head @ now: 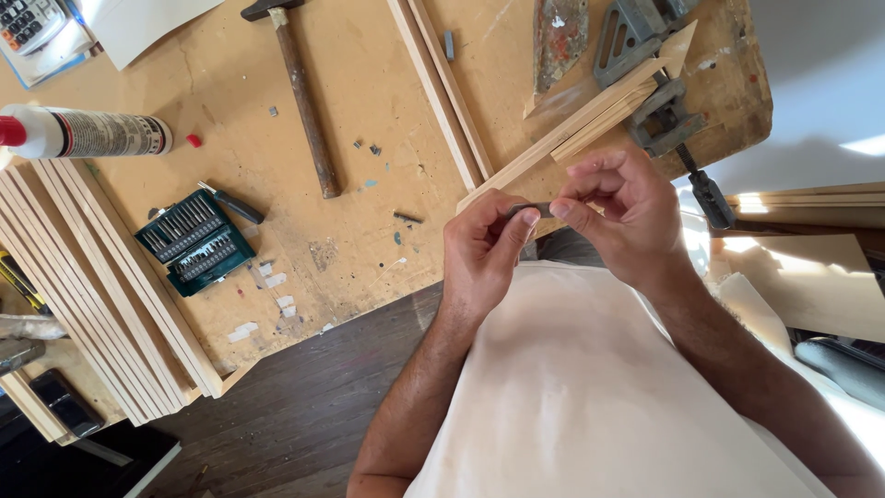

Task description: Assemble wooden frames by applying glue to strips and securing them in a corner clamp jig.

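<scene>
Over the scuffed plywood workbench (369,120), I'm pinching a small dark metal strip (532,209) between my left hand (484,249) and right hand (618,217), readying it; next, I reckon, steady alignment against the clamped pale wooden slats (562,138).

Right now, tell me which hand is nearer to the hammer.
Left. The left hand is just right of the hammer handle's lower end, across bare bench. The right hand sits farther right, beyond the left, both pinching a small grey piece.
</scene>
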